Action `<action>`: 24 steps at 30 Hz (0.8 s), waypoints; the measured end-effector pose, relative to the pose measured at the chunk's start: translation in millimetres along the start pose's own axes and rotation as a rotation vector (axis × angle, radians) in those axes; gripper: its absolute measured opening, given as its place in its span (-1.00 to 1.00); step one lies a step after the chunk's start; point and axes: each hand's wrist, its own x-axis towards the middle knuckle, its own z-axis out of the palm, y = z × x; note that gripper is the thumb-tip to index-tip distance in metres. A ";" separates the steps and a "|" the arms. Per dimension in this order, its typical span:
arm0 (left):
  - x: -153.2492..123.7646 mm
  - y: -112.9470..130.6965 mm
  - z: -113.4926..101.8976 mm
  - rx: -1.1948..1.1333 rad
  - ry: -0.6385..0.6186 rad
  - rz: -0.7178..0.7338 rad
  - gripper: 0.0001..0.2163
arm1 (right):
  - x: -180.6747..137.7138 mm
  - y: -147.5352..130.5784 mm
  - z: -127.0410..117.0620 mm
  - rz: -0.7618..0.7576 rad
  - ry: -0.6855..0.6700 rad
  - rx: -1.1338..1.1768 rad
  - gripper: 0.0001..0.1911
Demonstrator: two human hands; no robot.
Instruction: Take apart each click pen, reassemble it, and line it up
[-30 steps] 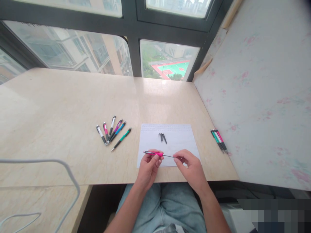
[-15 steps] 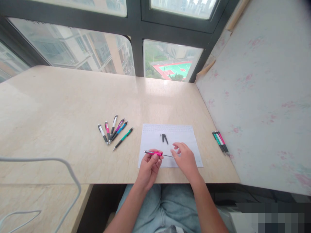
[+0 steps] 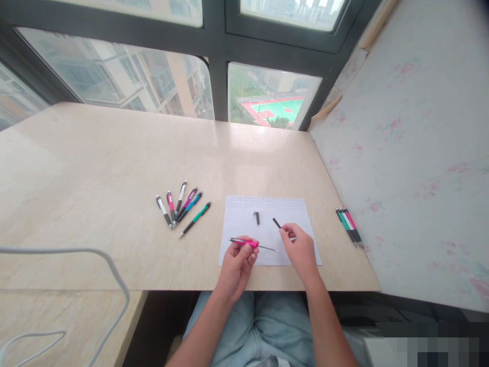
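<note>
My left hand [image 3: 240, 262] is closed around a pink pen barrel [image 3: 250, 244] with a dark clip end, held level over the sheet. Out of the barrel's right end a thin refill [image 3: 269, 248] sticks bare. Between the thumb and fingertips of my right hand [image 3: 300, 244] is a slim black pen grip [image 3: 276, 223], its far end pointing up and left. Another black pen part [image 3: 257, 218] lies on the white paper [image 3: 237, 224], beside a tiny metallic piece [image 3: 254, 213].
Left of the paper lie several pens [image 3: 187, 206] in white, pink, purple, blue and green. More pens [image 3: 349, 226] lie by the flowered wall [image 3: 405, 153] at right. A white cable [image 3: 103, 255] loops across the table [image 3: 95, 168] at left. Windows stand behind.
My right hand has picked up one of the two dark parts from the paper and moved slightly right with it. My left hand still holds the pink barrel, nearly unmoved.
</note>
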 end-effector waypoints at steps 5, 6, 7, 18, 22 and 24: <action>0.1 -1.0 0.8 0.036 -0.004 0.018 -0.78 | -32.3 18.9 -44.6 0.050 -0.139 0.348 -0.75; 0.2 -1.2 1.0 0.042 -0.004 0.023 -0.79 | -37.5 19.7 -51.3 0.027 -0.152 0.354 -0.76; 0.2 -1.4 1.1 0.048 -0.005 0.029 -0.79 | -41.8 19.6 -56.7 0.003 -0.153 0.351 -0.78; 1.7 -3.7 -2.0 0.079 -0.020 0.062 -0.81 | -48.6 -0.6 -55.1 -0.194 -0.127 0.260 -0.86; 1.9 -3.6 -2.0 0.076 -0.012 0.062 -0.81 | -49.1 -0.9 -55.0 -0.186 -0.105 0.257 -0.86; 2.1 -3.7 -2.3 0.074 -0.011 0.059 -0.81 | -49.2 0.2 -56.3 -0.179 -0.104 0.255 -0.86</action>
